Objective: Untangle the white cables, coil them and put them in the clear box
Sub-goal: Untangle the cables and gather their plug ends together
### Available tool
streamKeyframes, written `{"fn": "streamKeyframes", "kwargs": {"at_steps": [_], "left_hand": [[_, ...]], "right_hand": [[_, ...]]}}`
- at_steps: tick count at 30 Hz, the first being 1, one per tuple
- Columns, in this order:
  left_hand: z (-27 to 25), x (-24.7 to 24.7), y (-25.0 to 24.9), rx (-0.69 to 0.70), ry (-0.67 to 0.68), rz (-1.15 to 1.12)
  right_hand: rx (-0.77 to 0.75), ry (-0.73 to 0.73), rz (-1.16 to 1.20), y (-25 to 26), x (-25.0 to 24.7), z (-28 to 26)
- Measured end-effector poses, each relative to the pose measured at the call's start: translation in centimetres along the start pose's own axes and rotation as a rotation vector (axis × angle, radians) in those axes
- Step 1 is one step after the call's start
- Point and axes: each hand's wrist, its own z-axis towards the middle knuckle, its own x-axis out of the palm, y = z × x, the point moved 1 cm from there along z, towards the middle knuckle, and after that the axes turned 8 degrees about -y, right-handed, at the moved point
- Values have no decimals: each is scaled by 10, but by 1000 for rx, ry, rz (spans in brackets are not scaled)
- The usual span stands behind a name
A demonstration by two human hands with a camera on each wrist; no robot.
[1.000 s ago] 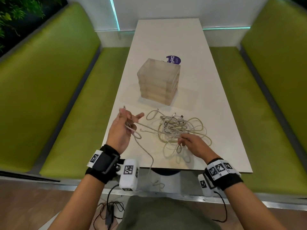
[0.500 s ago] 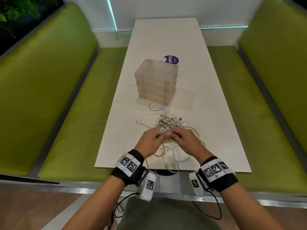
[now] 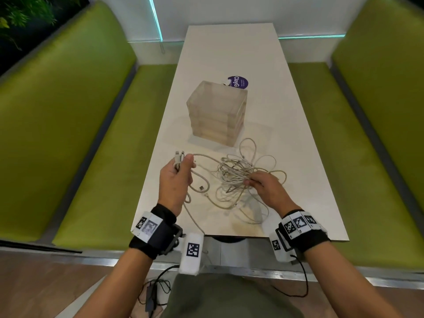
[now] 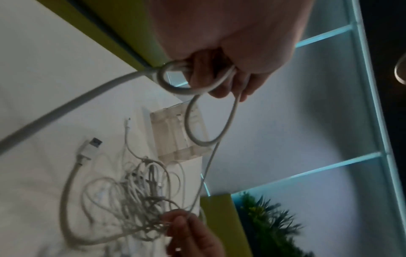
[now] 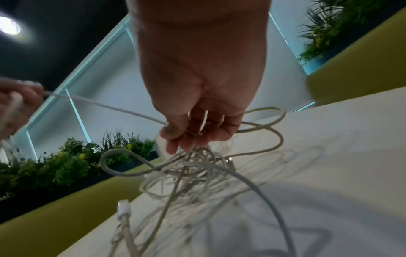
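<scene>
A tangle of white cables (image 3: 238, 177) (image 5: 191, 175) (image 4: 136, 196) lies on the near part of the white table (image 3: 229, 51). My left hand (image 3: 177, 171) (image 4: 219, 73) is raised at the tangle's left and grips small loops of one white cable, its plug ends (image 3: 179, 155) sticking up above the thumb. That cable runs right to the tangle, and another strand hangs over the table's near edge. My right hand (image 3: 259, 182) (image 5: 193, 133) pinches strands at the tangle's right side. The clear box (image 3: 218, 113) (image 4: 175, 132) stands just beyond the cables.
A purple round sticker (image 3: 238, 81) lies behind the box. Green benches (image 3: 75, 125) (image 3: 358, 138) flank the table. A loose USB plug (image 3: 202, 187) (image 4: 91, 144) lies between my hands. Black wires (image 3: 156, 292) trail on the floor below.
Half a second ago both hands met at the tangle's near side. My left hand has since drawn out to the left and up with cable loops; the tangle spread wider.
</scene>
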Motion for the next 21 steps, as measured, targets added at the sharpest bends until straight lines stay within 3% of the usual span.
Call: {"fn": "streamKeyframes", "kwargs": {"at_steps": [5,12,17,21], "left_hand": [[-4,18,29,15,202,275],[-11,52,33,-117,361,203],[-11,53,23,-199,321,43],[-2,35,-9,-227,201,-183]], "right_hand": [[-104,3,16,24,3,-9],[-196,64,-77,40,12,-14],[-173,60,-88,41,12,-9],[22,39,-56,10,6,-1]]}}
